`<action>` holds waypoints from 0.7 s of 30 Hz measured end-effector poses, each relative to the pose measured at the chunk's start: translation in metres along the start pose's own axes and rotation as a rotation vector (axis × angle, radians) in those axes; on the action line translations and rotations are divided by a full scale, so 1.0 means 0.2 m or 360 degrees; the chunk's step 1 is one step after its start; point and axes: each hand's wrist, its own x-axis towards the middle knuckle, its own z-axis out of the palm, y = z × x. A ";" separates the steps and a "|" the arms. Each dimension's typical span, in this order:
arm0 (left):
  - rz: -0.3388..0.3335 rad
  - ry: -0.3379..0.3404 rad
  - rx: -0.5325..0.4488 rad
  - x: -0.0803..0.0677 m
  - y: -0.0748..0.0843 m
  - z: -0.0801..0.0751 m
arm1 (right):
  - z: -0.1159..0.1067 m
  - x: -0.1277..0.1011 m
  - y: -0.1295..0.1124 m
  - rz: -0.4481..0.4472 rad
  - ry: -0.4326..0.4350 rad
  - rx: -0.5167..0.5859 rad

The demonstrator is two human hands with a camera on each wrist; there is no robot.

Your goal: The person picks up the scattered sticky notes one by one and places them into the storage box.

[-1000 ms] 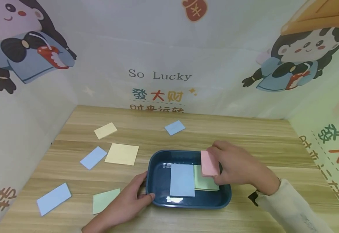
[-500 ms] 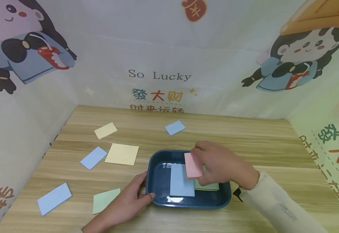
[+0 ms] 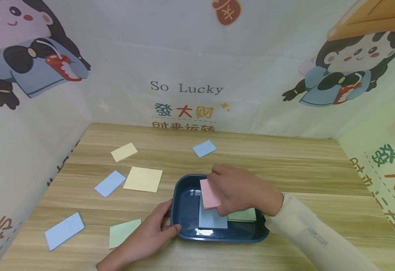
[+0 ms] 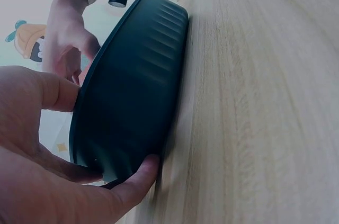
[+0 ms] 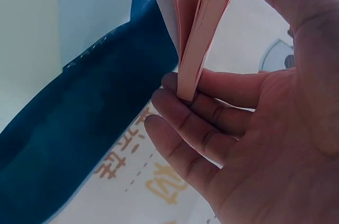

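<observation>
My right hand (image 3: 239,190) pinches a pink sticky-note pad (image 3: 210,194) over the dark blue tray (image 3: 187,233). In the right wrist view the pad (image 5: 198,41) is held edge-on between thumb and fingers, some sheets fanned apart. Beneath it, inside the tray, a blue sticky-note pad (image 3: 212,220) lies left of a green one (image 3: 243,215), both partly hidden by the hand. My left hand (image 3: 153,227) holds the tray's left end, thumb and fingers around the near-left corner. In the left wrist view its fingers press the tray's outer wall (image 4: 127,86).
Left of the tray lie two yellow pads (image 3: 143,179), two blue pads (image 3: 110,183) and a green pad (image 3: 123,231) partly behind the left forearm. Another blue pad (image 3: 204,148) lies behind the tray. Printed cloth walls (image 3: 190,56) enclose the wooden table (image 3: 285,162).
My right hand has carried the pink pad leftward, from over the green pad to over the blue pad in the tray. My left hand and the tray stay in place.
</observation>
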 end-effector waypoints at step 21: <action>0.0039 -0.0040 -0.0050 0.00 -0.01 0.00 | 0.10 0.18 -0.15 0.0025 -0.0067 -0.0126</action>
